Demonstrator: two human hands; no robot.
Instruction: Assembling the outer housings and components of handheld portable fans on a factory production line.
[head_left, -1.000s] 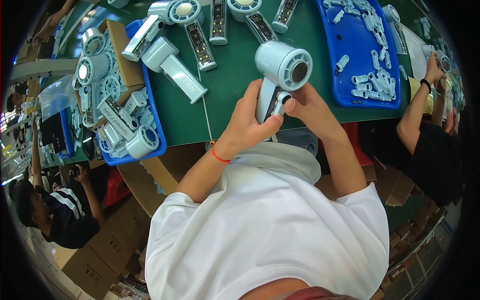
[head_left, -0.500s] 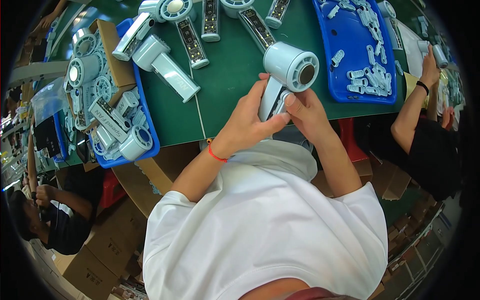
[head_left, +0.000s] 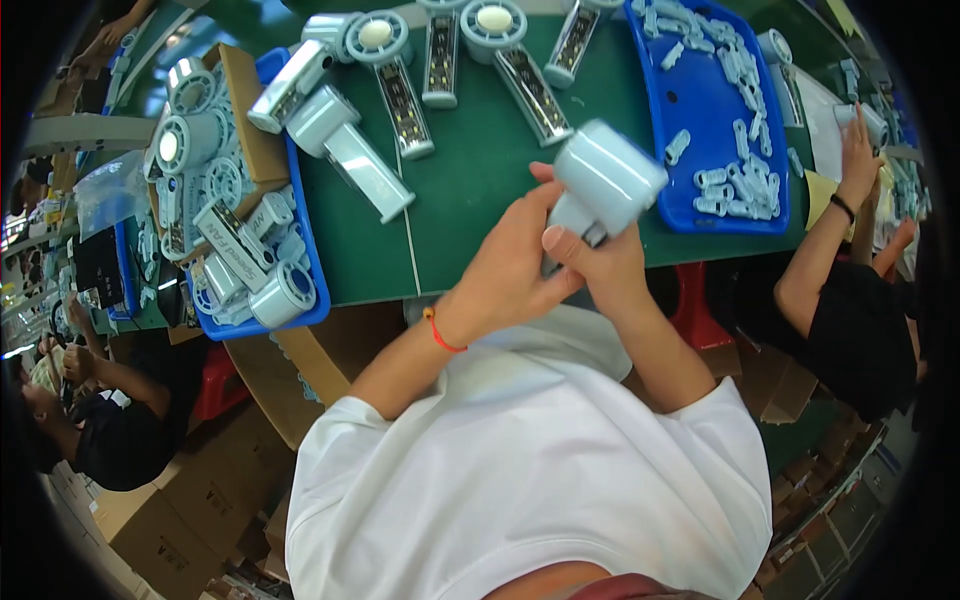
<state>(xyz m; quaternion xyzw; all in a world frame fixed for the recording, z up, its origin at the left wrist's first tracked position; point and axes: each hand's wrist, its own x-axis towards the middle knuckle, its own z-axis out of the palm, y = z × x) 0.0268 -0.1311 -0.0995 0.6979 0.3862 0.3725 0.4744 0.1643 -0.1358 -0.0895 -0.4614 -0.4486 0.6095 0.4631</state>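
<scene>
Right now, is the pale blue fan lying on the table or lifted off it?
Lifted: both hands, left hand and right hand, hold the fan above the green table.

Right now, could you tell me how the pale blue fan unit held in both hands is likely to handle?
The fan unit looks like a rigid moulded plastic shell, so probably stiff and fairly light. Its glossy skin may be slippery; the left hand and right hand both clasp its narrow handle. The round head would likely roll if laid down.

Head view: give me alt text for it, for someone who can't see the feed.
Both hands, left hand and right hand, hold a pale blue handheld fan body above a green table. Similar fan bodies lie in a row beyond it, with a blue tray of small parts to the right and a blue bin of fan parts to the left.
</scene>
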